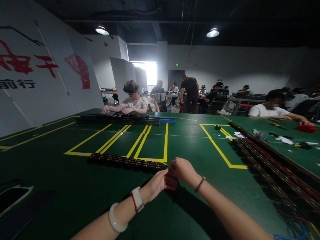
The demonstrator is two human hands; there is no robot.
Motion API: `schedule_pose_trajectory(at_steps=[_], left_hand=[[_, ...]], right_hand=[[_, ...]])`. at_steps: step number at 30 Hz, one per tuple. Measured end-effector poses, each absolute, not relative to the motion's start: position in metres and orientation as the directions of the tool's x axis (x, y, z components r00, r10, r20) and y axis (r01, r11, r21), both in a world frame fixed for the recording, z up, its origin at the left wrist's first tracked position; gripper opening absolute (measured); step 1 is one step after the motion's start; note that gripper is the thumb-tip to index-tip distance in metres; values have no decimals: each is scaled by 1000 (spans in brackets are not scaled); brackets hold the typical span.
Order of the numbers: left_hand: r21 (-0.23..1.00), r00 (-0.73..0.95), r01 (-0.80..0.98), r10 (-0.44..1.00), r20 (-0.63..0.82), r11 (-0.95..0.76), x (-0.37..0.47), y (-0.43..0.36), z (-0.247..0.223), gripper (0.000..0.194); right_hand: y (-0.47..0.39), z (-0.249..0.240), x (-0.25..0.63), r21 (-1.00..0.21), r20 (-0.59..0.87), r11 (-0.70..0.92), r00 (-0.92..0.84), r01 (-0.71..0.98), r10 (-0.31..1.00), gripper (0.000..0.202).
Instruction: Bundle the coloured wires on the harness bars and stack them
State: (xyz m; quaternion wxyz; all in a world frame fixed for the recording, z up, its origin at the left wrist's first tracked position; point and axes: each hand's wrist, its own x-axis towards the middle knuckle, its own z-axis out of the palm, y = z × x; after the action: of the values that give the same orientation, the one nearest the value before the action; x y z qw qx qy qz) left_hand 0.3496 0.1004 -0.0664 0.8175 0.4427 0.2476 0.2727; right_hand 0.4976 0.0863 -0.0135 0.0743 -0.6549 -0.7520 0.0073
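Observation:
A bundle of long dark strips (125, 161) with pale spots lies across the green table, close to the yellow tape outline. From its right end a thin yellow wire (164, 163) runs toward my hands. My right hand (184, 170) is curled in a pinch at this wire, its fingertips mostly hidden behind the knuckles. Just below and to the left, my left hand (160, 185) has its thumb and fingers drawn together, touching or nearly touching the right hand. What sits between the left fingers is hidden.
Long strips with red and blue wires (265, 163) cover the table's right side. Dark and blue rails (125, 120) lie along the far edge, before a seated person (136, 101). Another person (270, 110) sits at right. A dark flat object (27, 211) lies at lower left.

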Motion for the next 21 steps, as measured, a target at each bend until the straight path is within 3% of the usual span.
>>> schedule_pose_trajectory(at_steps=[3,6,11,16,21], left_hand=[[795,717,-272,666,-208,542,349,102,-65,25],[769,693,-279,675,-252,574,348,104,-64,22],[761,655,-294,702,-281,578,348,107,-70,14],[712,653,-340,699,-292,615,350,109,-73,12],[714,679,-328,680,-277,619,350,109,-70,13]], right_hand=[[77,-10,482,32,97,197,-199,980,975,19],[71,-13,470,95,79,264,-271,960,959,25],[65,-13,465,106,57,294,-301,950,952,26],[57,3,470,40,92,248,-251,968,964,17],[57,0,472,54,27,228,-229,972,973,20]])
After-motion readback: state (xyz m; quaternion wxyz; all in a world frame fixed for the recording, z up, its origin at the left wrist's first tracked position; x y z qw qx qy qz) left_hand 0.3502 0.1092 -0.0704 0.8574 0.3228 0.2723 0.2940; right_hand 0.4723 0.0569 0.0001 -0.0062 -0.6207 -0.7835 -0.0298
